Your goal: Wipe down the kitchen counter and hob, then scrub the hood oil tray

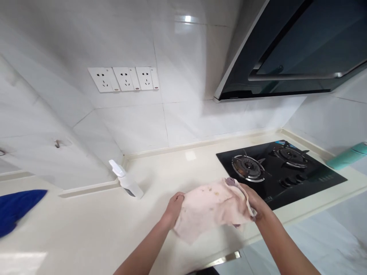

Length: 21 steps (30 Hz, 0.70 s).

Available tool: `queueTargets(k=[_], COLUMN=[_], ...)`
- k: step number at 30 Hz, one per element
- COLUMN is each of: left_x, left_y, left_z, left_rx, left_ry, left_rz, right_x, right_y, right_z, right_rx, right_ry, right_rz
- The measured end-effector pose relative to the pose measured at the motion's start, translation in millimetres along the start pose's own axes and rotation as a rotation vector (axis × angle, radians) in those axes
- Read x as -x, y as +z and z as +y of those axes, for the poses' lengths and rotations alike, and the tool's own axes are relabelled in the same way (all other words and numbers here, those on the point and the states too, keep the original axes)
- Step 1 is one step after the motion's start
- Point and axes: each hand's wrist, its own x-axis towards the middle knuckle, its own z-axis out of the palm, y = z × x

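Both hands grip a pale pink cloth (210, 208) w/ brownish stains, held spread betw. them just above the cream countertop (86, 229). Left hand (173, 208) is closed on the cloth's left edge, fingers curled in. Right hand (252, 200) is clamped on the right edge, where a bit of grey-purple fabric shows at the top. Hands are apart, cloth spanning the gap. Just beyond the right hand: black gas hob (279, 172) w/ two burners. Beyond and left of the left hand: white spray bottle (126, 179) lying by the wall. Far left of the left hand: blue cloth (17, 208). Right of the hob, a teal cylinder (346, 156).
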Motion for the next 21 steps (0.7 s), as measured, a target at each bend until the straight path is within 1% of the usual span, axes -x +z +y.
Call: queueTargets(k=[1, 2, 3, 5, 7, 8, 9, 11, 13, 14, 16, 18, 20, 21], left_x=[-8, -18, -27, -42, -45, -40, -32, -8, 17, 27, 39, 44, 44, 45], left_y=[-4, -9, -14, -23, -28, -28, -26, -13, 5, 14, 26, 25, 11, 0], left_z=[2, 4, 5, 2, -7, -13, -22, -41, -63, -74, -92, -108, -121, -128], left_rx=[-0.035, -0.077, -0.124, -0.226, -0.324, -0.367, -0.404, -0.466, -0.538, -0.696, -0.921, -1.000, -1.009, -1.014], left_ry=[0.000, 0.008, 0.021, 0.066, 0.131, 0.169, 0.209, 0.287, 0.354, 0.439, 0.526, 0.567, 0.547, 0.509], left_rz=[-0.008, -0.006, 0.015, 0.114, 0.231, 0.269, 0.278, 0.233, 0.175, 0.162, 0.194, 0.205, 0.239, 0.284], right_x=[-12, -25, -39, -63, -78, -81, -81, -74, -63, -59, -58, -70, -95, -112], right_y=[-10, -21, -32, -53, -68, -72, -73, -62, -38, -23, 6, 29, 44, 48], right_z=[6, 13, 21, 42, 67, 81, 95, 125, 153, 166, 187, 198, 198, 194], right_rx=[0.081, 0.207, 0.360, 0.665, 0.897, 0.969, 1.023, 1.121, 1.191, 1.236, 1.327, 1.375, 1.402, 1.421], right_ry=[0.001, -0.013, -0.031, -0.065, -0.132, -0.171, -0.217, -0.324, -0.369, -0.364, -0.278, -0.142, -0.037, -0.006], right_rz=[-0.029, -0.031, 0.002, 0.144, 0.305, 0.345, 0.348, 0.307, 0.243, 0.232, 0.265, 0.301, 0.287, 0.275])
